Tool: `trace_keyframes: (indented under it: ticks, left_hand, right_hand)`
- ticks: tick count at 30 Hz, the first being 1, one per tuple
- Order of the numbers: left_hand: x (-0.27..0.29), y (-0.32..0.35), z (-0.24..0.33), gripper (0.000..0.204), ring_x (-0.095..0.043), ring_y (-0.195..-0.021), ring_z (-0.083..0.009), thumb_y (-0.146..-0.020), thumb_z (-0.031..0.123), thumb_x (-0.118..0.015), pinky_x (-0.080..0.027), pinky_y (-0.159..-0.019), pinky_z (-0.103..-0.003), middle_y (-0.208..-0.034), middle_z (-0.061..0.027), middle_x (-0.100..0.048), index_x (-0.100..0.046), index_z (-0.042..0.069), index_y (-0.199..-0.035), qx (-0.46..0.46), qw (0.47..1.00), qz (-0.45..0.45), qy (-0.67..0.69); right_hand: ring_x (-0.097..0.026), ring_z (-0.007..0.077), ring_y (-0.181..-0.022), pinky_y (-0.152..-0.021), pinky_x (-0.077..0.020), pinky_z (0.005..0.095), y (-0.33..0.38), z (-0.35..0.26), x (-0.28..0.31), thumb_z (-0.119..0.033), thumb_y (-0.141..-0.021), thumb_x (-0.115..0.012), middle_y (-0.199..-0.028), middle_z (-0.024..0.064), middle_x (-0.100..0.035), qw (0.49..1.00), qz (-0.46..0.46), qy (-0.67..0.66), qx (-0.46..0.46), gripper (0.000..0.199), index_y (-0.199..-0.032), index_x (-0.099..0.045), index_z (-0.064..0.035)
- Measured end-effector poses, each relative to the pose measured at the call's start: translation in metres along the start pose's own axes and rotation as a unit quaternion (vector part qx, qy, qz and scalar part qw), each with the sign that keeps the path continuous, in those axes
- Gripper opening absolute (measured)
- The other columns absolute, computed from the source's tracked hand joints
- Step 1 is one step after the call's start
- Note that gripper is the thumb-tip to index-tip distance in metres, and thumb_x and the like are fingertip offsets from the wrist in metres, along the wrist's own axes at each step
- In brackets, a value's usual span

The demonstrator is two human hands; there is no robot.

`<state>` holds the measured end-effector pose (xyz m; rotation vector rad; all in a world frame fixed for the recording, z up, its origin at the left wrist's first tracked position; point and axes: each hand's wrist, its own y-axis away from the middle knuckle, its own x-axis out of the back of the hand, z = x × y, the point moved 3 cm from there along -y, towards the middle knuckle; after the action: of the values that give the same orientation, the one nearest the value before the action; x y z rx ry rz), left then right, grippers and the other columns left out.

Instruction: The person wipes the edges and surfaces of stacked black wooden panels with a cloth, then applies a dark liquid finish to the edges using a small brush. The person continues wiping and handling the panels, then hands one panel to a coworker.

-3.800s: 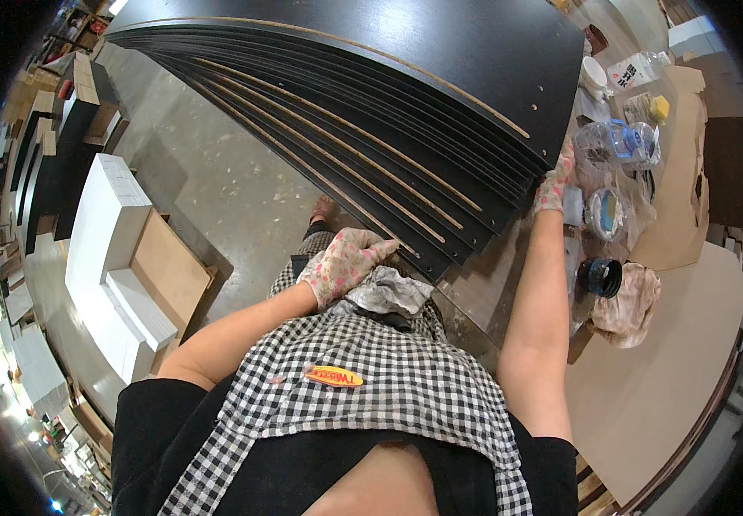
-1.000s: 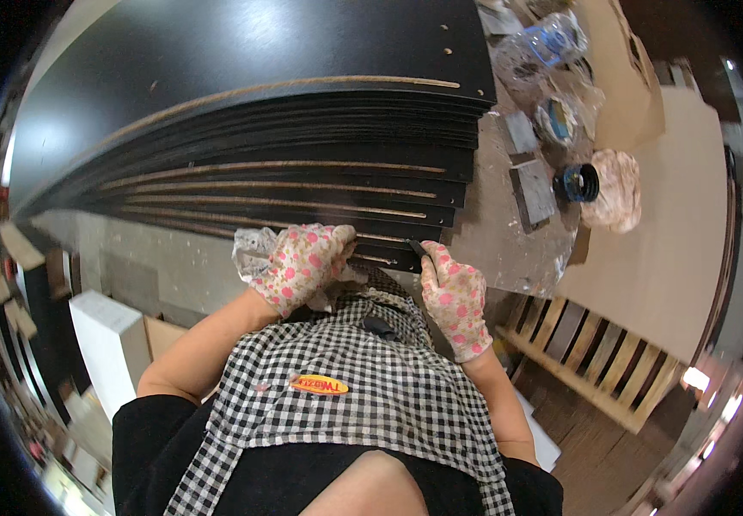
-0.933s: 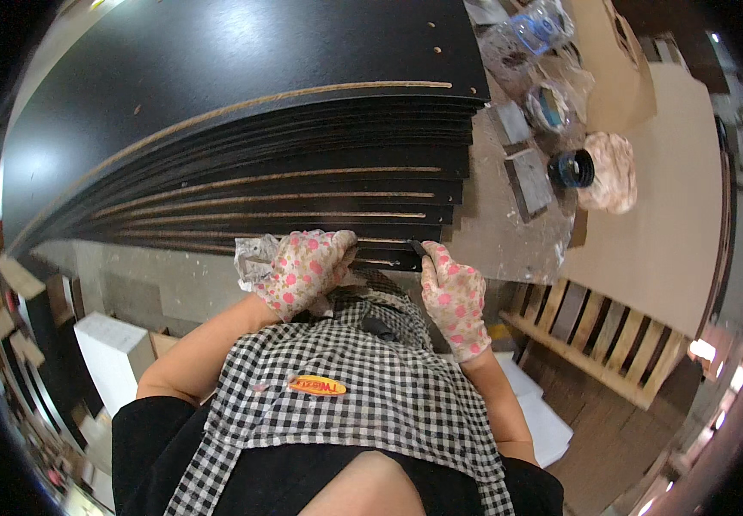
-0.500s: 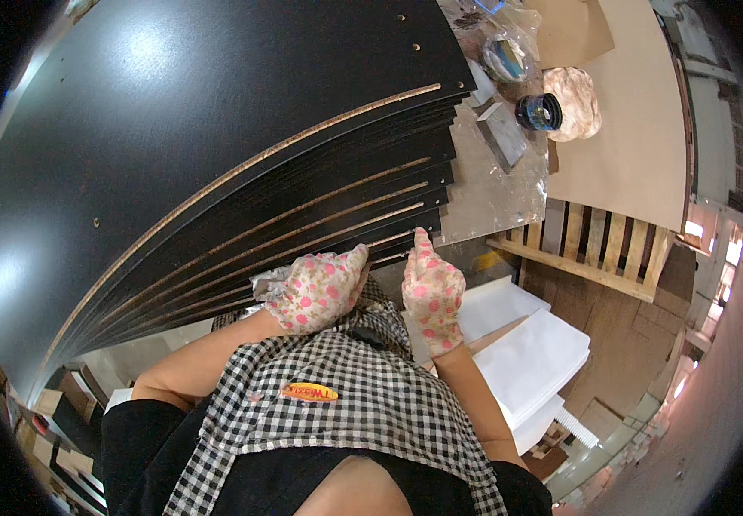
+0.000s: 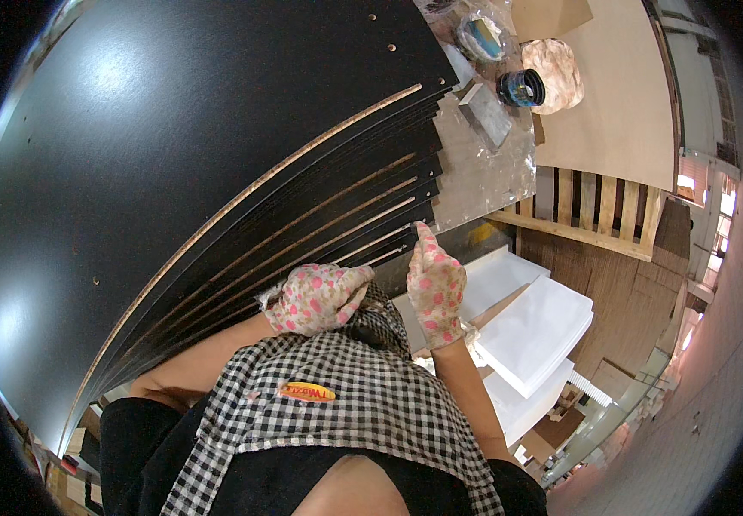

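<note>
A fanned stack of black panels (image 5: pixel 217 129) with grooves along their edges fills the left and middle. My left hand (image 5: pixel 318 299), in a white glove with pink flowers, is closed by the lowest panels' near edge. A crumpled whitish wad (image 5: pixel 272 297) sticks out on its left side, seemingly held in the fingers. My right hand (image 5: pixel 436 288), in a matching glove, is at the right end of the lower panels. Its index finger reaches forward to a panel corner (image 5: pixel 417 227), while the other fingers are curled in. Whatever they may hold is hidden.
Right of the panels, a stained worktop (image 5: pixel 483 185) bears a black-rimmed jar (image 5: pixel 522 88), a grey block (image 5: pixel 486 116) and a tape roll (image 5: pixel 480 39). A crumpled cloth (image 5: pixel 553 76) lies on a beige board (image 5: pixel 616 112). Near my right forearm are white boxes (image 5: pixel 536 335) and a wooden pallet (image 5: pixel 590 236).
The view has turned a little, so the panels and worktop sit further left and up. Both hands stay by the lower panels, with the right index finger still at the corner.
</note>
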<state>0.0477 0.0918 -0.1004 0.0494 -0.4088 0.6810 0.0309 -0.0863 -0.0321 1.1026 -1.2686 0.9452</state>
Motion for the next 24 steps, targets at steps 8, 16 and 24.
trace_keyframes:
  ticks: [8,16,24]
  left_hand:
    - [0.001,-0.001,0.002,0.041,-0.068,-0.077,-0.0271,-0.084,0.016,-0.066,-0.055,-0.065,-0.036,-0.086,-0.0098,-0.069,-0.058,0.007,-0.123,-0.04,0.998,0.028,-0.025]
    - [-0.012,0.0,-0.006,0.052,-0.068,-0.078,-0.0272,-0.077,0.019,-0.071,-0.054,-0.065,-0.036,-0.087,-0.0092,-0.069,-0.058,0.006,-0.125,-0.04,0.998,0.042,-0.026]
    - [-0.005,-0.001,-0.002,0.05,-0.068,-0.078,-0.0279,-0.079,0.018,-0.069,-0.055,-0.065,-0.036,-0.087,-0.0098,-0.069,-0.057,0.003,-0.125,-0.045,0.998,0.05,-0.01]
  right_hand:
    - [-0.066,0.0326,-0.064,-0.059,-0.0519,0.044,0.007,-0.003,0.002,-0.011,-0.093,-0.057,-0.072,0.0152,-0.067,0.999,-0.011,-0.035,-0.006,0.037,-0.13,-0.058,-0.0046]
    - [-0.067,0.0323,-0.066,-0.06,-0.0522,0.0436,0.008,-0.004,-0.007,-0.016,-0.093,-0.058,-0.077,0.0156,-0.068,0.999,-0.03,0.0,-0.011,0.042,-0.133,-0.057,-0.0052]
    - [-0.059,0.0166,-0.049,-0.05,-0.0479,0.033,-0.009,0.037,0.017,-0.004,-0.094,-0.054,-0.076,0.0135,-0.069,0.976,0.065,-0.173,0.116,0.032,-0.124,-0.066,-0.0052]
